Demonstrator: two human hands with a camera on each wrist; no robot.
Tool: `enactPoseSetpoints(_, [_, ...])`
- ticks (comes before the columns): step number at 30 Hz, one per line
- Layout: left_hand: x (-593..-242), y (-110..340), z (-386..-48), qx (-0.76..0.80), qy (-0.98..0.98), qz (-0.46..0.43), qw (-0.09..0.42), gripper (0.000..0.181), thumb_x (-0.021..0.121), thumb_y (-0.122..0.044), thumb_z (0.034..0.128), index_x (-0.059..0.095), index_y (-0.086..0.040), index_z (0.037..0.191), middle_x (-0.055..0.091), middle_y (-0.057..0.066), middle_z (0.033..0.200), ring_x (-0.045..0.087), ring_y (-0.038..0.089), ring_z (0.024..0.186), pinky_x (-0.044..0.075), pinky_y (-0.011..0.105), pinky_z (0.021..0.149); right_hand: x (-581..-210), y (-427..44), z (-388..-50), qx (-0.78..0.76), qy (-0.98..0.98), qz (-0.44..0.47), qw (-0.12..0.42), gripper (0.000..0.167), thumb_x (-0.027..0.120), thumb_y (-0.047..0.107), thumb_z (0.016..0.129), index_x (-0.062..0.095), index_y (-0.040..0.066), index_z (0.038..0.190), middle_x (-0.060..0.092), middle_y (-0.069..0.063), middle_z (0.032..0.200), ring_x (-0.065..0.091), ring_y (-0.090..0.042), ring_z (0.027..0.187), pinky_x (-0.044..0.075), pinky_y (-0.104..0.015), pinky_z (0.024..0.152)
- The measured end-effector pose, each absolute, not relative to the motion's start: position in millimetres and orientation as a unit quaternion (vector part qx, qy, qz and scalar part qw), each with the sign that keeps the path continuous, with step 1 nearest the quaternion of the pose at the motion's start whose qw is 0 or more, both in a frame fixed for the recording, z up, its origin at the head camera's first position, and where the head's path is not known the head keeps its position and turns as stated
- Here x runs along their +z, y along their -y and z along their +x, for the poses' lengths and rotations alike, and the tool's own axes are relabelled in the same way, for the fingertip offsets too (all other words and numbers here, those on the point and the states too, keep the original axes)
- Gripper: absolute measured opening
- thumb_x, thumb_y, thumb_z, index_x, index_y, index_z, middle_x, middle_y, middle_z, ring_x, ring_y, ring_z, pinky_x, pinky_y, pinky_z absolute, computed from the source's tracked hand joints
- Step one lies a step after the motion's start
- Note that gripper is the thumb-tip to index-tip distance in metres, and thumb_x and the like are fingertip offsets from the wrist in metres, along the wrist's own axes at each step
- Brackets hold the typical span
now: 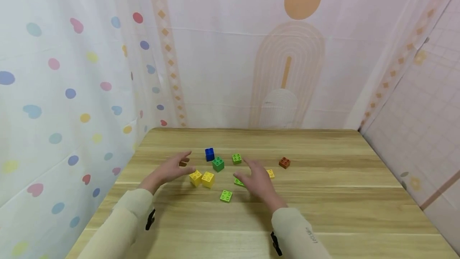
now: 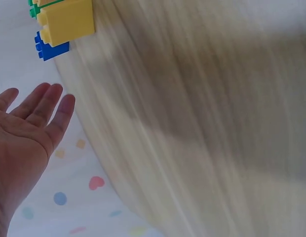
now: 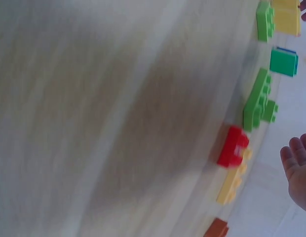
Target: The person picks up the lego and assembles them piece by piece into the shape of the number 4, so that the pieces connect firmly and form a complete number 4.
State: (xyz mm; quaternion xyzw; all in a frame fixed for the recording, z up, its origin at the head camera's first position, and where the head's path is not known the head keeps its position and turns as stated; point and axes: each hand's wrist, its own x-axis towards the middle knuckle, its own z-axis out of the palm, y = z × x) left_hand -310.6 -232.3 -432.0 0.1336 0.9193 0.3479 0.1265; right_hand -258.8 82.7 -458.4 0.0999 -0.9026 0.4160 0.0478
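My left hand hovers over the table's left side, fingers spread and holding nothing. Nearest to it are two yellow blocks, with a blue block and a green block just behind. My right hand also hangs above the table, its fingers extended and grasping nothing. Partly covered by its thumb in the head view is a light green block. A red block shows in the right wrist view but is hidden behind this hand from the head.
Two more light green blocks lie between the hands, one farther back and one nearer. Right of the right hand are a yellow block, partly covered, and a brown block. Patterned curtains surround the wooden table.
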Motion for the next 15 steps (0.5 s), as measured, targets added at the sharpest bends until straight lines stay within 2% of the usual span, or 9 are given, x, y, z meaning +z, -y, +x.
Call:
enactPoseSetpoints(7, [-442.8, 232.9, -309.0, 0.374, -0.906, 0.133, 0.151, 0.08, 0.069, -0.034, 0.0942, 0.028, -0.002, 0.155, 0.045, 0.027, 0.145, 0.048, 0.043, 0.128, 0.041, 0.057, 0.102, -463.9, -64.4, -254.9, 0.452, 0.886, 0.105, 0.017, 0.066, 0.068, 0.044, 0.093, 0.048, 0.008, 0.145, 0.052, -0.015, 0.142, 0.05, -0.034, 0.128, 0.043, -0.051, 0.101])
enactPoseSetpoints(15, [-451.6, 234.1, -308.2, 0.388, -0.897, 0.143, 0.159, 0.078, 0.073, -0.021, 0.0913, 0.031, 0.0, 0.153, 0.049, 0.027, 0.141, 0.053, 0.04, 0.123, 0.043, 0.054, 0.101, -471.3, -42.6, -256.5, 0.485, 0.868, 0.107, -0.008, 0.063, 0.073, 0.034, 0.092, 0.051, 0.005, 0.143, 0.055, -0.014, 0.139, 0.052, -0.033, 0.125, 0.045, -0.05, 0.099])
